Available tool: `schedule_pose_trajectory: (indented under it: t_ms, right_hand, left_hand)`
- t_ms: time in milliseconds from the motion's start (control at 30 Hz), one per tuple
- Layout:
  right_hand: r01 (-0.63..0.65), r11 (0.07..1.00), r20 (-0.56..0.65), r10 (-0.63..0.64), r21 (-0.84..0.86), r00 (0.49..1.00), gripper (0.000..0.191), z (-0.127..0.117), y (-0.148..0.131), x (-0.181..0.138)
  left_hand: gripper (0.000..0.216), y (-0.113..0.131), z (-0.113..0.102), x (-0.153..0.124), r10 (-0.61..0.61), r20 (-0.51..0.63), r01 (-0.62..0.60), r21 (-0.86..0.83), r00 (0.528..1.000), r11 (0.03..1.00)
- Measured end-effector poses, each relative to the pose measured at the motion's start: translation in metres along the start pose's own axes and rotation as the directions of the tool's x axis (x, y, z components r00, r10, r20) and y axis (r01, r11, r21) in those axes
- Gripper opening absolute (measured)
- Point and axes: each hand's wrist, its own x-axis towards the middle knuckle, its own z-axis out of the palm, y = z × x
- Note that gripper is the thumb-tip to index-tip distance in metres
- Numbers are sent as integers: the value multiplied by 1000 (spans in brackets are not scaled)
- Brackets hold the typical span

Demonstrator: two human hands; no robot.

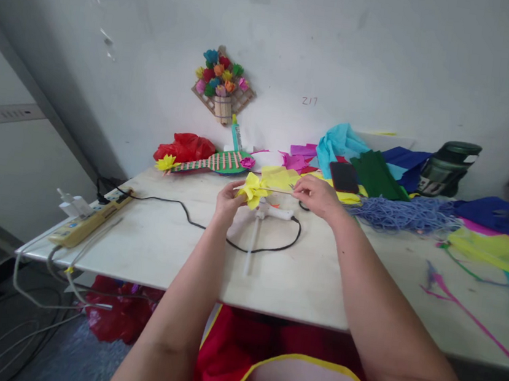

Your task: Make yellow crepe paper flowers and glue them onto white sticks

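Note:
A yellow paper flower [252, 190] is pinched in my left hand [229, 201], its petals spreading above the table. My right hand [316, 195] is closed on the thin stick [278, 191] that runs sideways out of the flower. Just below both hands lies a white hot glue gun [282, 214], with a pale glue stick [254, 240] extending from it toward me. A black cord [270, 251] loops from the glue gun's handle. Part of a dark ring-shaped handle [303, 206] shows beside my right hand.
A guitar-shaped craft [225, 162] with a yellow flower lies behind my left hand. At left is a power strip [93, 220]. Crepe paper [379, 175], a phone [344, 177], blue strands [402, 215] and a dark bottle [447, 168] crowd the right. A flower-basket craft [223, 85] hangs on the wall.

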Motion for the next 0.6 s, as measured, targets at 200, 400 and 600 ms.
schedule_pose_trajectory:
  t_ms: [200, 400, 600]
  right_hand:
    - [-236, 932, -33, 255, 277, 966, 21, 0, 1, 0]
    - [-506, 653, 158, 517, 564, 842, 24, 8, -20, -2]
    - [-558, 430, 328, 500, 710, 802, 22, 18, -29, -3]
  left_hand:
    - [52, 1, 1, -1, 9, 9, -9, -37, 1000, 999]
    - [61, 0, 2, -4, 60, 149, -54, -45, 987, 998]
    - [73, -1, 3, -6, 60, 261, -47, -59, 964, 997]
